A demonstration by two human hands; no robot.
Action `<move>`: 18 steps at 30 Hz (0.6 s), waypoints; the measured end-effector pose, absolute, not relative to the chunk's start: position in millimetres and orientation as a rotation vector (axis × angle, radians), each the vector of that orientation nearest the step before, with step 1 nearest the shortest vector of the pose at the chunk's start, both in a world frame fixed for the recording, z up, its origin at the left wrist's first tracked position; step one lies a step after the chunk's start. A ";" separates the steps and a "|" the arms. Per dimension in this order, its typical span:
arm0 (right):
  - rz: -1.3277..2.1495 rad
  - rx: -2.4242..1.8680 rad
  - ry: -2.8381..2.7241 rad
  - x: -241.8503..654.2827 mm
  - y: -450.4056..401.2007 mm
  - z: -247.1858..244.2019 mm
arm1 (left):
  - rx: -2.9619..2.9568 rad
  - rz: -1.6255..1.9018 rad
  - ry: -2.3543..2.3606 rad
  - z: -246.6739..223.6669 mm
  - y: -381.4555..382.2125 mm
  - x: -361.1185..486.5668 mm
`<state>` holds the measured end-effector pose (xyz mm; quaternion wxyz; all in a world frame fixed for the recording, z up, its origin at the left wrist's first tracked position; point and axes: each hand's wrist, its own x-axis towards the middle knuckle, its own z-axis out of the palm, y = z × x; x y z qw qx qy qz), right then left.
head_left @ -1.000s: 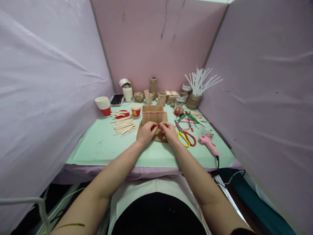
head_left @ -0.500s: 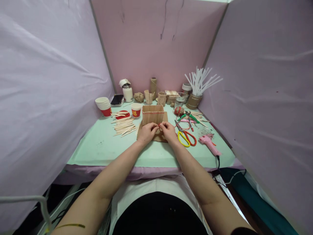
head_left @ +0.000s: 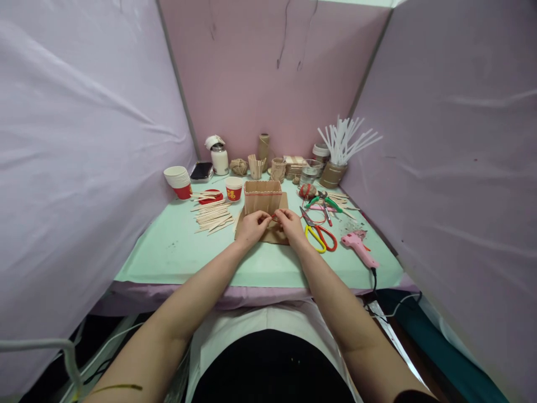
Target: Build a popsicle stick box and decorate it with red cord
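A box of wooden sticks (head_left: 263,200) with a thin red line along its upper front stands on a brown cardboard piece (head_left: 274,235). Just in front of it, my left hand (head_left: 254,226) pinches a bit of red string (head_left: 273,217). My right hand (head_left: 289,224) has its fingers pressed together on the same string, close to the left fingertips. To the right, a ball of red and brown string (head_left: 307,191) lies with a red strand trailing from it.
Scissors (head_left: 319,235), green pliers (head_left: 325,201) and a pink glue gun (head_left: 359,248) lie on the right. Loose wooden sticks (head_left: 213,217) and paper cups (head_left: 178,182) are on the left. Jars, twine and a holder of white sticks (head_left: 334,174) line the back.
My fingertips have moved slightly apart, with the red string between them. The box and the other objects stay in place.
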<state>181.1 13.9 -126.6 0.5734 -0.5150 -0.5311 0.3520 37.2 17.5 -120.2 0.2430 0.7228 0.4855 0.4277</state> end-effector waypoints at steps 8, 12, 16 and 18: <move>0.678 -1.256 -1.201 182.5 12.2 -128.4 | 1.966 1.134 1.323 -108.8 7.9 41.2; 0.669 -1.249 -1.205 184.3 14.4 -128.1 | 1.915 1.092 1.290 -109.6 9.2 40.1; 0.669 -1.229 -1.214 185.7 13.9 -125.1 | 1.838 1.012 1.226 -116.5 18.7 35.4; 0.662 -1.220 -1.202 186.3 12.7 -123.7 | 1.815 1.010 1.222 -118.0 22.6 33.5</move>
